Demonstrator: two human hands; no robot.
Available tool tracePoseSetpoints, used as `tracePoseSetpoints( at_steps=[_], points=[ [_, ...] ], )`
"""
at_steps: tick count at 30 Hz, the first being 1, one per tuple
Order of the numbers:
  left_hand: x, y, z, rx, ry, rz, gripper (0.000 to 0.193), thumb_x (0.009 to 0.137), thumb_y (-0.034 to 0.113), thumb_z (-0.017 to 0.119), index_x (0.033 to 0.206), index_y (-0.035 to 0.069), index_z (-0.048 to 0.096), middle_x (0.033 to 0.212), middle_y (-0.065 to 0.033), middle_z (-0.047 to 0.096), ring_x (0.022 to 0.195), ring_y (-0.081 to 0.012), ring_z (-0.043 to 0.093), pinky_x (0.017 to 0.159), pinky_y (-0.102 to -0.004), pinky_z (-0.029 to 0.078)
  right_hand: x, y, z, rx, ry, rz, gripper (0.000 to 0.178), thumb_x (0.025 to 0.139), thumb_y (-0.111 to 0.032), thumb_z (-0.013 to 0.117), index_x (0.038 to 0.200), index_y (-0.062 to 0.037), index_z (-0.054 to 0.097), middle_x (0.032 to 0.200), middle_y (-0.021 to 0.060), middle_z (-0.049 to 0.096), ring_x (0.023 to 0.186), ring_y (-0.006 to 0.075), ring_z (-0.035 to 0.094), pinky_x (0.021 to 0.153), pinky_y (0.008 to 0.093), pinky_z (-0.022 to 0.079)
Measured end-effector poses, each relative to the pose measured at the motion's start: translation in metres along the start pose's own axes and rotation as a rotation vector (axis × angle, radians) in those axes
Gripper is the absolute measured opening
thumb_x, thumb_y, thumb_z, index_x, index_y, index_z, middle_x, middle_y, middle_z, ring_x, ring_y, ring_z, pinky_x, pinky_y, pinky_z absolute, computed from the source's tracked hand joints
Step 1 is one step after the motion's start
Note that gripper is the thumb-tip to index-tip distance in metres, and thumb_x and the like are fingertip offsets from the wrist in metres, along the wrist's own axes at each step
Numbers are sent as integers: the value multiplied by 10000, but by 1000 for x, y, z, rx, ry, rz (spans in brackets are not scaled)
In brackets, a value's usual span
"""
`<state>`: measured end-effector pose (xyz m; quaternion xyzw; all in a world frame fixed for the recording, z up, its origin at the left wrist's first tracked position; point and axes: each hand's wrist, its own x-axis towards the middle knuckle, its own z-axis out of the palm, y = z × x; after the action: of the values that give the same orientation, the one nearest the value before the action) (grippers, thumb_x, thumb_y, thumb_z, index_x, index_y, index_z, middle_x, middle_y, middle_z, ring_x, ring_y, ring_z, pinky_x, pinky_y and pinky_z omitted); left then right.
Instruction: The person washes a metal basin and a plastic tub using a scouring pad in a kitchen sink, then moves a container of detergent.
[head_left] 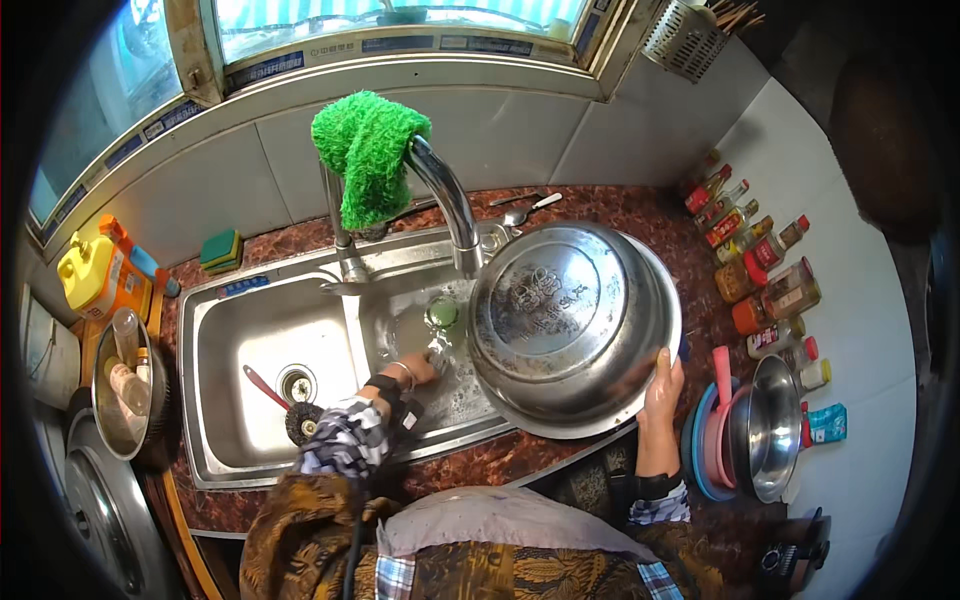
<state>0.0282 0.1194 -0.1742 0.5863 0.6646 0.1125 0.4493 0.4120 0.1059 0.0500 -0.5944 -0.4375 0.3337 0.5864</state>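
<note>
A large stainless steel basin (550, 290) is tilted with its underside up, over the right part of the sink and the counter. My right hand (660, 395) grips its rim at the near right, thumb on the outside. My left hand (422, 370) reaches down into the right sink bowl (395, 310), left of the basin. Its fingers look curled, and what they hold, if anything, is too small to make out. Beyond it a round green piece (442, 312) sits in the wet bowl. A chrome faucet (445, 195) rises behind, with a fluffy green cloth (370, 155) draped over it.
In the left sink bowl (230, 345) lies a scrubber with a red handle (268, 388). Sponges (221, 250) and a yellow jug (92, 270) stand at the left. Several seasoning jars (735, 275) line the right wall, near a metal bowl (775, 430) and a pink dipper (722, 375).
</note>
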Motion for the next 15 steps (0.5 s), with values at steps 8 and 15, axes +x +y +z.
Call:
tracePoseSetpoints(
  at_steps=[8,15],
  points=[
    [-124,161,-63,-163,580,704,538,777,342,709,1207,59,553,1121,-186,574,1021,-355,548,902,-419,452,-3,38,15,190,-6,203,274,985,-255,467,1061,-4,547,930,81,586,794,180,591,696,324,505],
    [-132,191,-24,96,466,989,417,788,207,676,1195,174,596,1197,-128,518,993,-323,482,869,-415,434,-5,87,14,305,-55,387,299,993,-237,438,1141,5,532,1039,124,608,915,252,616,781,397,532]
  ],
)
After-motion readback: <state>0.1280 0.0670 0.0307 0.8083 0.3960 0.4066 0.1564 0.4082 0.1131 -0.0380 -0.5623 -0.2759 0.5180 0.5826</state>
